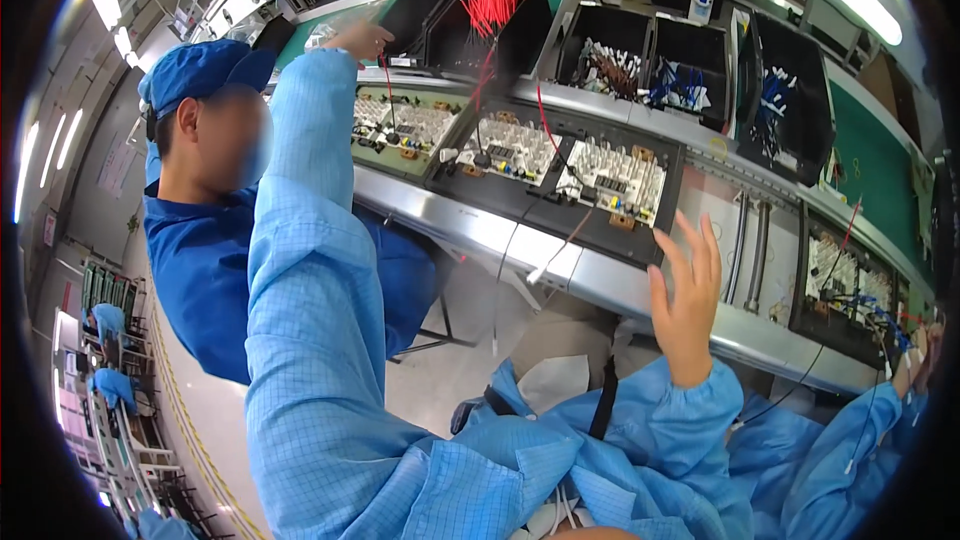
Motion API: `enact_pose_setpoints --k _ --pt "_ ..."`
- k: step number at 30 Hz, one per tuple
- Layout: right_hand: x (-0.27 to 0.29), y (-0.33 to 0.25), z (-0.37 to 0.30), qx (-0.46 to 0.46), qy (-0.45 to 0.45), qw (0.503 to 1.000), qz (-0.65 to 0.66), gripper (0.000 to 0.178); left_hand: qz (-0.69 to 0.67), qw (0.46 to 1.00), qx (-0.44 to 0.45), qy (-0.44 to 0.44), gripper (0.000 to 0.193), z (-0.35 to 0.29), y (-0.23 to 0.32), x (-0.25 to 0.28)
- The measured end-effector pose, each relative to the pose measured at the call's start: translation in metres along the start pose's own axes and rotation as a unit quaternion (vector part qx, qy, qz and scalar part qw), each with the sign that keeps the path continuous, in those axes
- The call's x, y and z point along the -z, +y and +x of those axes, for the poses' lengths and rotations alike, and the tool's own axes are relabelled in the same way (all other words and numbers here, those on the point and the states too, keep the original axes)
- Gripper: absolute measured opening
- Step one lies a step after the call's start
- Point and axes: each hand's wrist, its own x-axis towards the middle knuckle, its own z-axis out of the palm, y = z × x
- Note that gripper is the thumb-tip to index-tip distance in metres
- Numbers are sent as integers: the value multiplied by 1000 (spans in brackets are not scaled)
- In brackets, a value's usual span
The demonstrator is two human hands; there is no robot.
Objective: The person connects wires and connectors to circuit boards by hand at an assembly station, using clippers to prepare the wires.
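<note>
My left arm stretches far forward on the left, with my left hand [357, 41] above the back of the line, fingers extended. A clear plastic bag [325, 32] lies beside it. Just under its fingertips a thin red wire [389, 90] rises from a circuit board [405, 125]; whether they touch is unclear. My right hand [688, 290] is raised, open and with nothing in it, at the near edge of the line. Beyond it, a black fixture [640, 245] carries two white-and-black circuit boards [615, 180]. Wires with white connectors [537, 275] hang over its front.
Black bins hold red wires [500, 0], brown wires [612, 70] and blue wires [775, 95] behind the boards. A metal rail [470, 225] runs along the front. A co-worker in blue [205, 240] stands close at left. Another person's hand [910, 365] works at the right fixture [850, 285].
</note>
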Motion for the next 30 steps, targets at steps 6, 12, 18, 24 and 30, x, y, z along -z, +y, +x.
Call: enact_pose_setpoints --k 6,12,18,24,30 --pt "13 8 -31 9 43 998 -51 29 -371 929 7 -18 33 35 4 -40" --pt "19 2 -41 17 50 996 -70 25 -304 952 13 40 23 78 -20 -95" --pt "28 -5 -52 25 40 998 -48 23 -207 977 -19 55 22 93 -44 -100" --pt "32 -9 -56 17 6 999 -32 20 -25 989 56 131 24 101 -40 -105" --pt "31 -14 -53 22 5 1000 -6 21 -498 813 -106 -284 24 92 -72 -62"
